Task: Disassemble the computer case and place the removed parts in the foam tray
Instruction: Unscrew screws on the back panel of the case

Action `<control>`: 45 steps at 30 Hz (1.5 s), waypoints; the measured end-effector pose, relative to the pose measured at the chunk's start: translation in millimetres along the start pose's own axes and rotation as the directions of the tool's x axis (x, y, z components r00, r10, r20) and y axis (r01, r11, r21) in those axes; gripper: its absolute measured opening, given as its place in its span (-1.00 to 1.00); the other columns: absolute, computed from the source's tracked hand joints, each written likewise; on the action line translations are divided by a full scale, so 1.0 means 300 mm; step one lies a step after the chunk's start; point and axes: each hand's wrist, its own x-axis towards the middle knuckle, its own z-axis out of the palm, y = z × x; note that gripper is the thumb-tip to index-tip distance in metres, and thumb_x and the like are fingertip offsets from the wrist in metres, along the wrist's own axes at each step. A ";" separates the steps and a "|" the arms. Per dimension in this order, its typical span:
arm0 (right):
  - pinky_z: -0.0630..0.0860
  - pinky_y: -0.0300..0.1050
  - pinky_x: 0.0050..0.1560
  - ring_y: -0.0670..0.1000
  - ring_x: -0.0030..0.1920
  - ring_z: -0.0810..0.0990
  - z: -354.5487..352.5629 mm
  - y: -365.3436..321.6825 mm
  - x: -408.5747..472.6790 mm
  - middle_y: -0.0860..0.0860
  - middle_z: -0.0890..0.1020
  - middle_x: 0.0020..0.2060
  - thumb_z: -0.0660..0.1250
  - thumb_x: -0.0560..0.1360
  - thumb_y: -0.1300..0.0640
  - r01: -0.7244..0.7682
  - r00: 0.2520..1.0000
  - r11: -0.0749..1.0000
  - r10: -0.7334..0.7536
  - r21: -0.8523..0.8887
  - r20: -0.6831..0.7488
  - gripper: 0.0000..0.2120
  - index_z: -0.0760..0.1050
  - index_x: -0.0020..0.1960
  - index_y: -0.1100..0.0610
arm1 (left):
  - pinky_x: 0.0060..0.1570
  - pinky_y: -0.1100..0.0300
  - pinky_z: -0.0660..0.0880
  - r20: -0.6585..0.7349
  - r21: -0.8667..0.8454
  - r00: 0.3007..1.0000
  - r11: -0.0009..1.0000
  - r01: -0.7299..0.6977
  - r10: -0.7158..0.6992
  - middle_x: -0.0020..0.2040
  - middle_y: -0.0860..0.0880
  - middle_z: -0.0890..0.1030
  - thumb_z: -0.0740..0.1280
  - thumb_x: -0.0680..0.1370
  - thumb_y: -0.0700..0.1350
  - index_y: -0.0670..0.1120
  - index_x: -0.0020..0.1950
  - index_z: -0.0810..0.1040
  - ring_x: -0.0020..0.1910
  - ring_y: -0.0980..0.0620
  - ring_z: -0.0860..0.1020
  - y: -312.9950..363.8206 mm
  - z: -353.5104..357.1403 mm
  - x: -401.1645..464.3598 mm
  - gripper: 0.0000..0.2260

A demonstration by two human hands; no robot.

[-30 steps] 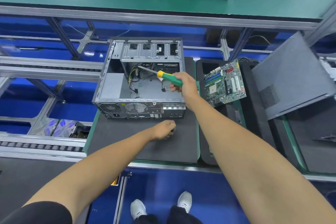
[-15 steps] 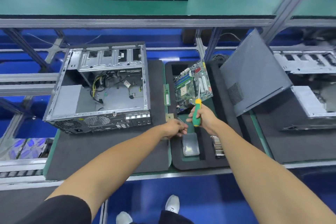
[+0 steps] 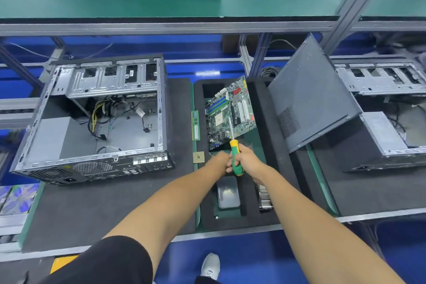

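Open computer case (image 3: pixel 96 120) lying on its side at left on the desk (image 3: pixel 115 203). Foam tray (image 3: pixel 260 99) to its right holds the motherboard (image 3: pixel 232 110), propped at a tilt. Right hand (image 3: pixel 247 161) grips a green-and-yellow screwdriver (image 3: pixel 236 159), shaft pointing far. Left hand (image 3: pixel 219 162), touching it over the tray; its closure cannot be determined.

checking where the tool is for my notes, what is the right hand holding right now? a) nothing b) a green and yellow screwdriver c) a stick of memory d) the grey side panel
b: the right hand is wrapped round the green and yellow screwdriver, its shaft pointing up over the circuit board in the foam tray.
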 end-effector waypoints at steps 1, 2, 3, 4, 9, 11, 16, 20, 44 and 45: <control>0.58 -0.06 -0.18 0.16 -0.37 0.63 -0.001 0.003 0.004 0.19 0.59 -0.28 0.06 0.40 0.52 0.000 1.000 1.000 0.000 -0.008 0.000 -0.72 0.39 -0.04 0.25 | 0.02 0.12 0.57 0.033 0.131 0.999 0.991 0.011 -0.016 -0.07 -0.17 0.53 0.15 0.70 -0.19 -0.25 0.10 0.56 0.04 -0.11 0.63 0.012 -0.001 0.013 -0.78; 0.57 -0.08 -0.21 0.15 -0.37 0.63 -0.001 0.004 0.006 0.19 0.59 -0.27 0.06 0.40 0.52 0.000 1.000 1.000 0.000 -0.013 -0.001 -0.72 0.38 -0.04 0.24 | 0.19 0.03 0.53 0.021 0.237 1.000 0.972 0.005 -0.011 0.05 -0.22 0.56 0.17 0.69 -0.19 -0.29 0.24 0.54 0.21 -0.19 0.60 0.022 -0.001 0.023 -0.75; 0.57 -0.10 -0.23 0.15 -0.37 0.62 -0.001 0.006 0.006 0.20 0.58 -0.27 0.06 0.40 0.53 -0.002 1.000 1.000 0.002 -0.010 -0.001 -0.72 0.38 -0.04 0.24 | 0.28 -0.02 0.49 0.032 0.356 0.999 0.934 -0.011 -0.001 0.15 -0.24 0.58 0.18 0.69 -0.19 -0.30 0.30 0.52 0.29 -0.22 0.56 0.029 -0.004 0.027 -0.73; 0.57 -0.12 -0.25 0.15 -0.37 0.61 0.000 0.009 0.006 0.21 0.57 -0.26 0.06 0.40 0.53 -0.006 1.000 1.000 0.006 -0.007 0.000 -0.72 0.37 -0.03 0.24 | 0.31 -0.03 0.47 0.059 0.409 0.998 0.913 -0.012 -0.013 0.24 -0.24 0.58 0.18 0.69 -0.18 -0.29 0.32 0.52 0.33 -0.22 0.54 0.036 -0.007 0.017 -0.72; 0.55 -0.09 -0.22 0.15 -0.34 0.59 0.008 0.020 0.002 0.22 0.57 -0.24 0.06 0.40 0.53 -0.013 1.000 1.000 0.013 -0.019 0.014 -0.69 0.36 0.03 0.24 | 0.07 0.12 0.45 0.080 0.515 0.993 0.856 0.033 -0.086 -0.15 -0.13 0.51 0.18 0.69 -0.15 -0.13 -0.23 0.43 0.32 -0.18 0.56 0.046 0.003 0.035 -0.71; 0.55 -0.14 -0.26 0.16 -0.34 0.59 0.009 0.024 0.002 0.23 0.57 -0.24 0.06 0.40 0.53 -0.013 1.000 1.000 0.013 -0.018 -0.003 -0.69 0.36 0.03 0.25 | -0.08 0.21 0.42 0.117 0.535 0.992 0.845 -0.022 -0.049 -0.20 -0.10 0.43 0.14 0.71 -0.16 -0.14 -0.20 0.42 0.11 -0.17 0.61 0.042 0.008 0.043 -0.71; 0.57 -0.16 -0.30 0.16 -0.33 0.58 0.014 0.018 -0.010 0.24 0.56 -0.22 0.06 0.41 0.55 -0.011 1.000 1.000 0.011 -0.009 -0.020 -0.68 0.36 0.03 0.25 | 0.23 0.04 0.46 0.148 0.655 0.987 0.753 -0.056 -0.055 0.26 -0.22 0.54 0.17 0.71 -0.12 -0.22 0.40 0.48 0.22 -0.17 0.54 0.044 -0.008 0.025 -0.68; 0.57 -0.16 -0.35 0.15 -0.37 0.55 0.025 -0.022 -0.025 0.23 0.53 -0.24 0.06 0.42 0.56 0.019 1.000 1.000 -0.019 -0.014 -0.015 -0.68 0.36 0.04 0.25 | 0.34 -0.02 0.41 0.189 0.781 0.982 0.607 -0.145 -0.010 0.44 -0.20 0.46 0.19 0.70 -0.19 -0.20 0.49 0.38 0.42 -0.20 0.46 0.023 -0.021 -0.014 -0.65; 0.41 -0.03 -0.16 -0.01 -0.13 0.53 0.768 0.023 -0.311 -0.07 0.57 -0.17 0.20 0.61 0.05 0.427 0.874 0.857 -0.473 -0.287 -0.112 -0.97 0.39 0.00 -0.03 | 0.26 -0.05 0.49 -0.103 -0.269 0.920 0.880 -0.391 0.378 0.01 -0.08 0.60 0.18 0.72 0.07 -0.22 0.23 0.53 0.01 0.03 0.54 -0.463 -0.528 -0.606 -0.64; 0.39 -0.05 -0.22 -0.02 -0.17 0.51 0.796 0.021 -0.322 -0.09 0.56 -0.20 0.18 0.58 -0.05 0.408 0.880 0.833 -0.468 -0.373 -0.083 -0.91 0.37 -0.03 -0.06 | 0.30 -0.07 0.46 -0.121 -0.232 0.910 0.880 -0.414 0.396 0.04 -0.12 0.61 0.18 0.72 0.08 -0.20 0.24 0.53 0.04 0.02 0.53 -0.498 -0.551 -0.622 -0.64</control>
